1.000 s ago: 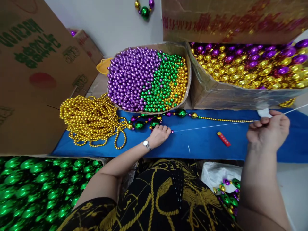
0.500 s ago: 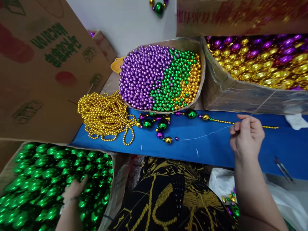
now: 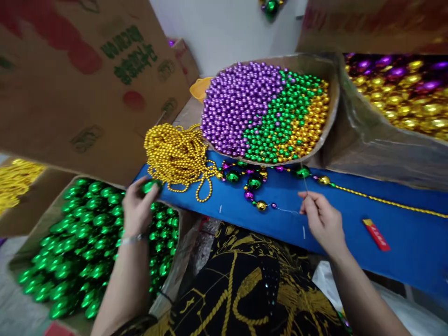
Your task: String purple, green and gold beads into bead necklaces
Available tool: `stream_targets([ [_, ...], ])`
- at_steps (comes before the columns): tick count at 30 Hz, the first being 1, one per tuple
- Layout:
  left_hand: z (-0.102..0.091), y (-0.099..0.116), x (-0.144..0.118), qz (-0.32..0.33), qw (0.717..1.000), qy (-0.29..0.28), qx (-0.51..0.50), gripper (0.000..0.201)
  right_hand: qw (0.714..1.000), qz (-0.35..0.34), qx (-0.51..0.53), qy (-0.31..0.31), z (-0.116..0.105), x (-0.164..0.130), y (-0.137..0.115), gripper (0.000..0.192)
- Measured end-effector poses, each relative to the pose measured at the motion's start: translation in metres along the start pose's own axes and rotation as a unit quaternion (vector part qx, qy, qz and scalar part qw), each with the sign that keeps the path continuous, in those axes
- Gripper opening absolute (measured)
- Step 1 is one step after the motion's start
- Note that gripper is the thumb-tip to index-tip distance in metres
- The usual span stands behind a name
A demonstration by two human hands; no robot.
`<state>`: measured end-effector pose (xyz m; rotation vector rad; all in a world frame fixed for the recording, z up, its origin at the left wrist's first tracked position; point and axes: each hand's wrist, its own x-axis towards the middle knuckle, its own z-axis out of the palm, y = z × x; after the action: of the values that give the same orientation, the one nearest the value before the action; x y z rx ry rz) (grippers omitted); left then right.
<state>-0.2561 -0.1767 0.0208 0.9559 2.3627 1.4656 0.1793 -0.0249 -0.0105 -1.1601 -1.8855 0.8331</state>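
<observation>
needle point(image 3: 304, 177) upright in R hand point(image 3: 324, 224)

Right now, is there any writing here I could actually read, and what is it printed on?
No text can be read for certain.
Cardboard box flap: green printed characters, upside down and blurred, unreadable.
Same flap: red round marks, no legible words.
Red lighter on the blue board: small gold marking, too small to read.

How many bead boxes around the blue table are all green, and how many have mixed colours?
All green: 1, the green bead box; the left hand holds a green bead over it.
Mixed colours: 2, the purple-green-gold tray and the purple-and-gold box.
Total: 3.
</observation>
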Motion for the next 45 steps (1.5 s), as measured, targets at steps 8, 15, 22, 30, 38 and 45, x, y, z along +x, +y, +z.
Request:
stream_targets([
  [8, 0.182, 0.118, -0.027, -0.135, 0.760, -0.424, -0.474, 0.055, 0.978, -0.191, -0.087, -0.003, 0.023, -0.012, -0.019, 0.021],
  [15, 0.220, 0.128, -0.043, -0.163, 0.727, -0.459, -0.485, 0.049, 0.980, -0.144, -0.131, 0.031, 0.004, -0.023, -0.010, 0.021],
  [22, 0.227, 0.130, -0.050, -0.137, 0.759, -0.439, -0.462, 0.048, 0.976, -0.148, -0.155, 0.030, 0.004, -0.022, -0.007, 0.021],
  [30, 0.232, 0.122, -0.055, -0.017, 0.812, -0.392, -0.433, 0.050, 0.973, -0.148, -0.175, 0.035, 0.009, -0.020, -0.005, 0.020],
  [38, 0.241, 0.115, -0.074, 0.163, 0.812, -0.383, -0.409, 0.059, 0.972, -0.135, -0.183, 0.056, 0.018, -0.018, 0.000, 0.016],
  [45, 0.243, 0.112, -0.083, 0.126, 0.786, -0.458, -0.396, 0.072, 0.971, -0.144, -0.176, 0.069, 0.020, -0.017, 0.004, 0.015],
])
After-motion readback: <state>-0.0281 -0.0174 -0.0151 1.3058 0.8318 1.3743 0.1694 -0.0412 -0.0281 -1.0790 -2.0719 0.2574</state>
